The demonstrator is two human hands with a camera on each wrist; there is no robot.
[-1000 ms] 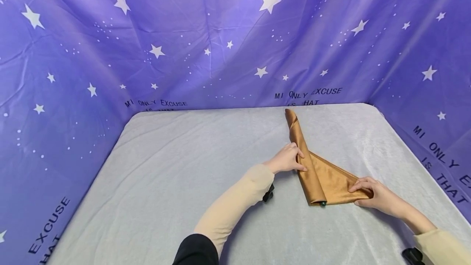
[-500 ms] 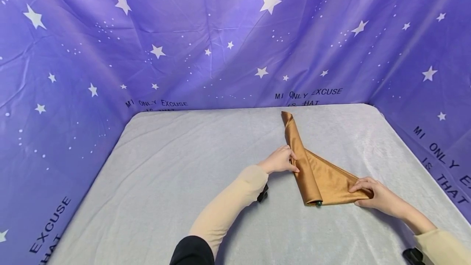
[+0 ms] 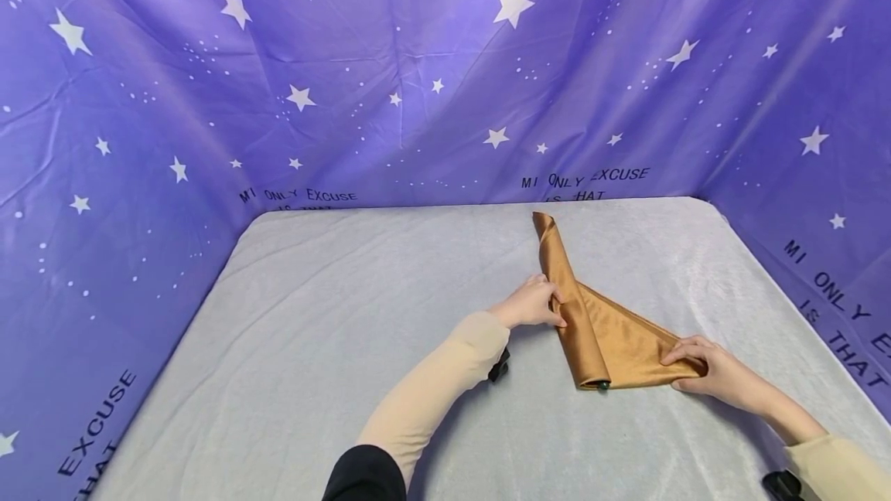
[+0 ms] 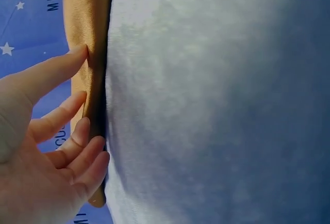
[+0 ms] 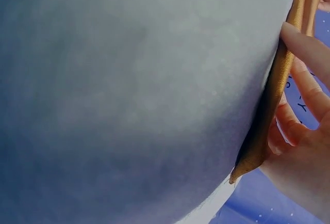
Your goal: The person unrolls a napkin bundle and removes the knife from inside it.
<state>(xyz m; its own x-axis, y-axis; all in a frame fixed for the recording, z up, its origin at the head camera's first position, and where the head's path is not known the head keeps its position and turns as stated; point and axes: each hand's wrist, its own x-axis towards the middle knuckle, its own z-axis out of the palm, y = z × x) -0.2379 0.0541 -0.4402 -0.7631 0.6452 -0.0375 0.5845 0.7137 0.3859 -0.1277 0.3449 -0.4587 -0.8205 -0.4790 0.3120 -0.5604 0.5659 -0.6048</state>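
A bronze satin cloth [image 3: 626, 339] lies toward the right of the table, its left part rolled into a long tube [image 3: 567, 277] and its right part flat in a triangle. A small dark green thing [image 3: 603, 385] peeks out at the roll's near end. My left hand [image 3: 532, 304] is at the left side of the roll; in the left wrist view, its spread fingertips [image 4: 82, 100] touch the cloth. At the cloth's right corner, my right hand [image 3: 717, 369] holds the edge, thumb at the near side and fingers over the top.
A pale grey velvety cover [image 3: 334, 315] spreads over the table. Purple star-printed curtains [image 3: 390, 60] enclose the back and both sides. The roll's far end points close to the back edge. Black wrist straps [image 3: 499, 367] show under the sleeves.
My left hand has drawn the roll slightly to the left, and more of the flat cloth shows beside it. During the last half second both hands stay almost still; the right has kept its place throughout.
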